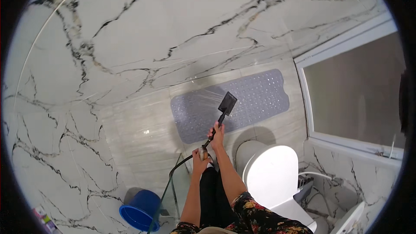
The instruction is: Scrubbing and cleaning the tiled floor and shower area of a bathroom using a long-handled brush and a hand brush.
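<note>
My right hand grips the handle of a black square hand shower. Water jets out of its head to the left, over a grey non-slip bath mat on the floor. In my left hand, close below the right, is a small brush with a wood-coloured back; my fingers partly cover it. A black shower hose runs from the shower handle past my left hand and down along the glass panel.
A glass panel stands close by my left forearm. Beyond it sits a blue bucket. To my right is a white toilet with its lid down, and farther right a white-framed door. Marble-patterned walls bound the floor.
</note>
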`<state>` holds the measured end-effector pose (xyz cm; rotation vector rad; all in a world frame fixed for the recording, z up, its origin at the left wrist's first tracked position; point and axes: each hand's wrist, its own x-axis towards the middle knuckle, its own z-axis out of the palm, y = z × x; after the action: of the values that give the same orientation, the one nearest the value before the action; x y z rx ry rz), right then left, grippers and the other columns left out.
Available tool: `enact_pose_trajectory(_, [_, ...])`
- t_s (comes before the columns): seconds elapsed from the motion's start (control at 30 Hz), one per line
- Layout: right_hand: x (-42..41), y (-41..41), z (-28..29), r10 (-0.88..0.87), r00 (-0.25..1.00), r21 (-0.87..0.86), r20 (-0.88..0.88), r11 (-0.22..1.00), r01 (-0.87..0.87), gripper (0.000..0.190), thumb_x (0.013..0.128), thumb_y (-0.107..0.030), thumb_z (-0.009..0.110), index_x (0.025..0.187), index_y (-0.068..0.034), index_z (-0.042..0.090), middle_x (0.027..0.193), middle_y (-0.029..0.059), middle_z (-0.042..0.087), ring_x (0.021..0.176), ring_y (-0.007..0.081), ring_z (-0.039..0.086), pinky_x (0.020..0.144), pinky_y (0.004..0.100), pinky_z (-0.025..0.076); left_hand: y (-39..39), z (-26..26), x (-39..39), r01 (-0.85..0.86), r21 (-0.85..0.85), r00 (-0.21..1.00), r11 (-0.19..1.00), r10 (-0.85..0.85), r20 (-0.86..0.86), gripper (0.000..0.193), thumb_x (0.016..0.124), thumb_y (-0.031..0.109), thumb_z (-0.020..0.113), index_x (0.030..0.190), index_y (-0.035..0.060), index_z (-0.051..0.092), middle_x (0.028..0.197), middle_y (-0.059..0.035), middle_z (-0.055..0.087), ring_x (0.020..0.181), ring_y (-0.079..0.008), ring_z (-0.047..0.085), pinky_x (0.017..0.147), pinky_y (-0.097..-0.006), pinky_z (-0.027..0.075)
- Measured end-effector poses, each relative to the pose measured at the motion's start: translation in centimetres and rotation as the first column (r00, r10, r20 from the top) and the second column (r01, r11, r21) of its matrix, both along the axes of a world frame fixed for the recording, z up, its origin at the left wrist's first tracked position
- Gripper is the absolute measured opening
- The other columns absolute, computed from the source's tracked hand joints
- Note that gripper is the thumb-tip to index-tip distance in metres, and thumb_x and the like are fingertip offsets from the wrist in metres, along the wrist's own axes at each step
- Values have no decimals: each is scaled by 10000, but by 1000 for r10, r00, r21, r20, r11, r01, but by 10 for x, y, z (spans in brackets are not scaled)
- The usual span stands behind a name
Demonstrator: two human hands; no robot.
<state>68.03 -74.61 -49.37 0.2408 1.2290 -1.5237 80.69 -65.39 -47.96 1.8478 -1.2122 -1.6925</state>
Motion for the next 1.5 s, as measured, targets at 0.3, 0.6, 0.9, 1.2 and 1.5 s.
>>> enact_pose_trajectory(0.3, [56, -5, 3, 255, 937, -46, 240, 967, -252, 286, 929, -362, 565, 1095, -164, 443, 668, 26, 462, 503, 117, 399, 480, 296, 364, 11, 52, 15, -334, -141, 933, 932, 348, 91, 479, 598, 140, 705, 997, -45, 515, 1117, -141, 331, 1006, -311, 444, 873, -406, 400])
enact_pose_trajectory(0.6, [136, -50, 53, 645, 743, 19, 177, 753, -658, 266, 930, -299, 582, 1104, -137, 463, 657, 23, 445, 494, 138, 413, 471, 313, 376, 13, 47, 62, -614, -99, 786, 783, 618, 13, 524, 621, 104, 717, 1017, 8, 387, 890, -63, 484, 891, -215, 489, 835, -376, 417])
enact_pose_trajectory(0.9, [220, -121, 92, 942, 268, -30, 204, 279, -960, 283, 921, -320, 595, 1043, -131, 423, 644, 19, 462, 503, 145, 463, 476, 326, 411, -38, 102, 105, -840, 31, 531, 541, 833, -155, 440, 632, 171, 726, 980, 32, 496, 965, -90, 522, 960, -265, 510, 934, -397, 377])
enact_pose_trajectory(1.2, [324, -147, 126, 977, -185, -17, 107, -184, -983, 279, 920, -301, 598, 927, -137, 373, 646, 37, 472, 525, 157, 473, 483, 322, 427, -67, 147, 145, -969, 83, 223, 233, 968, -113, 508, 625, 220, 751, 1019, 12, 507, 1072, -105, 511, 957, -236, 534, 853, -336, 441])
enact_pose_trajectory(1.5, [451, -100, 185, 790, -586, -45, 180, -589, -807, 222, 938, -188, 559, 1049, -183, 367, 864, 24, 545, 826, 205, 602, 745, 420, 492, -34, 159, 231, -917, -354, -204, -184, 979, 21, 297, 595, 139, 746, 822, 34, 587, 951, -82, 499, 831, -229, 542, 798, -352, 446])
